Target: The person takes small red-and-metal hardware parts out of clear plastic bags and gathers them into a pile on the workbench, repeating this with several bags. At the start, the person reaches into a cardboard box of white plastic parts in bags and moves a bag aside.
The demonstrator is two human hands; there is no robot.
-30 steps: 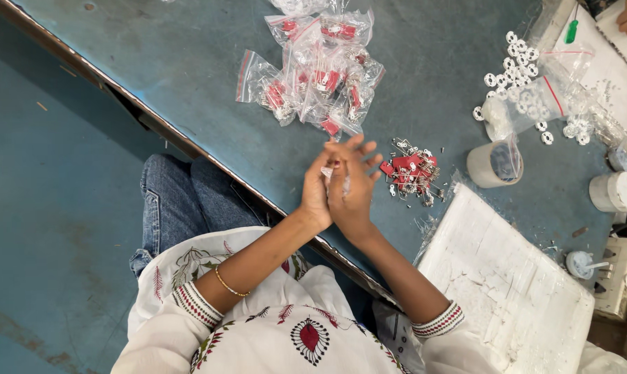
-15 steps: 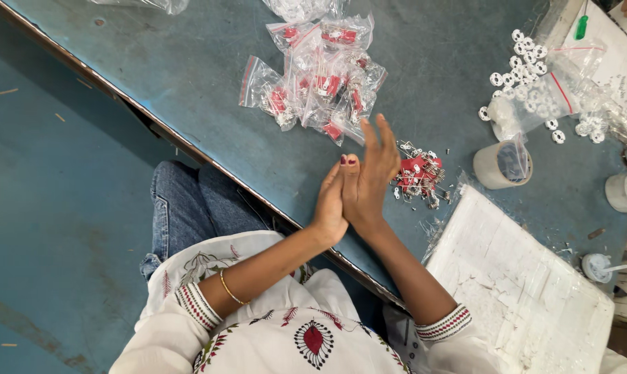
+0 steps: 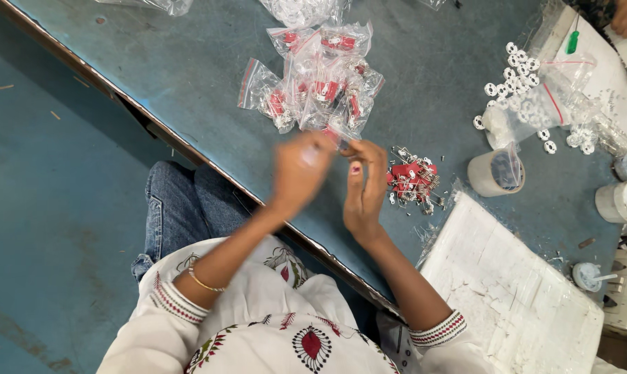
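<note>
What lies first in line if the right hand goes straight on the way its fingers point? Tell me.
The right hand points up the table toward the heap of small clear bags with red parts. That heap would likely come first, though the hand's height above the table is unclear.

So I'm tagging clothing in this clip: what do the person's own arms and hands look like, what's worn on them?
Both forearms are bare. The white sleeves end near the elbows in cuffs banded in dark red and black stripes. The left arm has a thin gold bangle just below its cuff. The left hand is motion-blurred. The right hand shows dark red nail polish. No gloves or watch visible.
</note>
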